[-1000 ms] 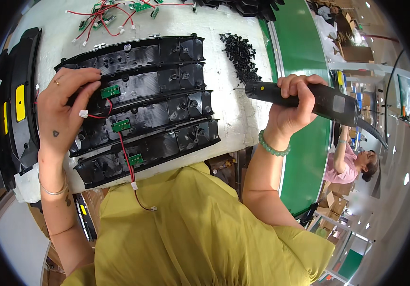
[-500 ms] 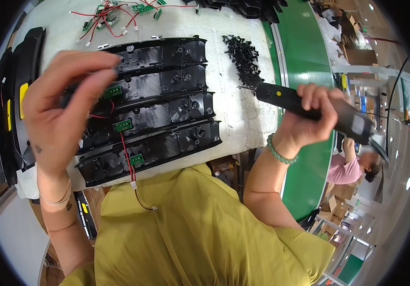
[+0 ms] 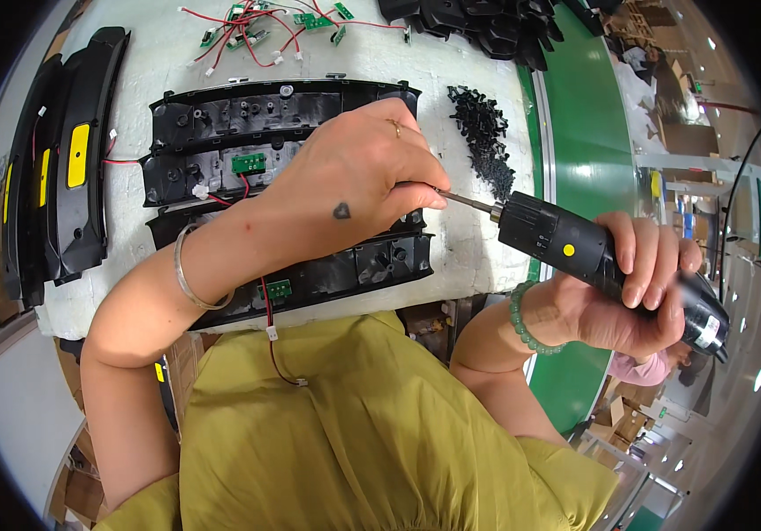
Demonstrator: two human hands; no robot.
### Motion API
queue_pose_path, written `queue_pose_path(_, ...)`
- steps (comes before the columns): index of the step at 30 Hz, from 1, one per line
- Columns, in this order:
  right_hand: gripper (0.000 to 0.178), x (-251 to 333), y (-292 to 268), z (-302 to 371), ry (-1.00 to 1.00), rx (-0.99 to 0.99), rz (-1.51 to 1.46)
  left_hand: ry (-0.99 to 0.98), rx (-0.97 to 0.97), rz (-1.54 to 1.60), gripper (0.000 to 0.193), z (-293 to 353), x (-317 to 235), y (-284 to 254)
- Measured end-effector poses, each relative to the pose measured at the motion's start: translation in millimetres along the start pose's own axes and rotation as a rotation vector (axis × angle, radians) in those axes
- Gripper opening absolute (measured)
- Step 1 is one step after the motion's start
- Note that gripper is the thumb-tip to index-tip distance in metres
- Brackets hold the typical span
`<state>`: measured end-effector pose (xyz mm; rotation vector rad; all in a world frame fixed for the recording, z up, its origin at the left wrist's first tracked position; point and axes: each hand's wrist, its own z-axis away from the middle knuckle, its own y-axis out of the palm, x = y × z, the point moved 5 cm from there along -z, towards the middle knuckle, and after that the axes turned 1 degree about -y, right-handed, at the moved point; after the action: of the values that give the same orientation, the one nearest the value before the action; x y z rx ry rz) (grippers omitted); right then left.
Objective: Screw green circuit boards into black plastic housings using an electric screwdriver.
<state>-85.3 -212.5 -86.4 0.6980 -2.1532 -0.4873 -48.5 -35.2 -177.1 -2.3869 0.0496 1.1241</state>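
My right hand point(image 3: 637, 296) is wrapped round a black electric screwdriver point(image 3: 544, 234), its thin bit point(image 3: 471, 203) aimed leftward. At the bit's tip, the thumb and fingers of my left hand point(image 3: 367, 168) are pinched together; whatever sits between them is too small to make out. Beneath my left arm lie several long black plastic housings point(image 3: 310, 106) in a row, partly covered by the hand and forearm. A small green circuit board point(image 3: 249, 164) sits in one housing. Another circuit board point(image 3: 280, 289) in the nearest housing has red and black wires point(image 3: 276, 354) trailing onto my clothing.
A pile of black screws point(image 3: 482, 128) lies right of the housings on the white work surface point(image 3: 478, 257). Green boards with red wires point(image 3: 252, 31) are tangled at the back. Black parts with yellow labels point(image 3: 78, 155) stand left; more black parts point(image 3: 487, 26) are heaped at the far right.
My left hand has swung right from above the housings to the screwdriver's bit tip, its fingers now pinched. The screwdriver has shifted slightly right and downward in my right hand.
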Motion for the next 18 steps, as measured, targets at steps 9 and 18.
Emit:
queue_pose_path(9,0.025,1,11,1,-0.026,0.146,-0.017,-0.053,-0.051,-0.036,0.014,6,-6,-7)
queue_pose_path(18,0.021,-4,44,11,-0.091,0.423,0.133,0.007,-0.08,-0.03,0.012,15,-7,-12)
